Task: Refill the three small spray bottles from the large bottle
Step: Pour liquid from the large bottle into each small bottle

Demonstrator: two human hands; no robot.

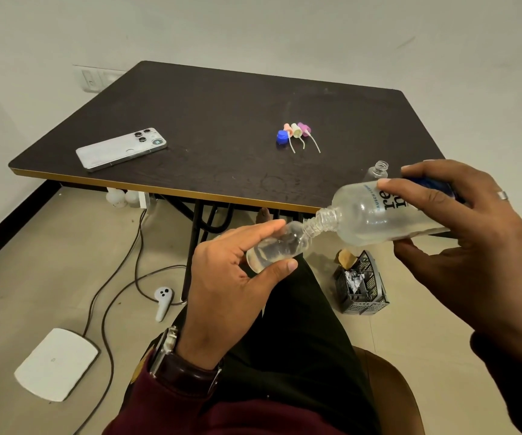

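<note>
Near table edge | left hand (225, 277) grips small bottle (277, 248) | right hand (460, 227) grips large bottle (379, 215) | keep necks aligned, tilt slowly.

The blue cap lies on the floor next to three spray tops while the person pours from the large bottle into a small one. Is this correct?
Not quite. In the head view the blue cap lies on the table, not the floor, beside the three spray tops. The rest holds: the large bottle pours into the small bottle.

Clear glossy plastic large bottle (379, 215), matt dark wood-grain table (209, 120), glossy phone (121, 148)
</note>
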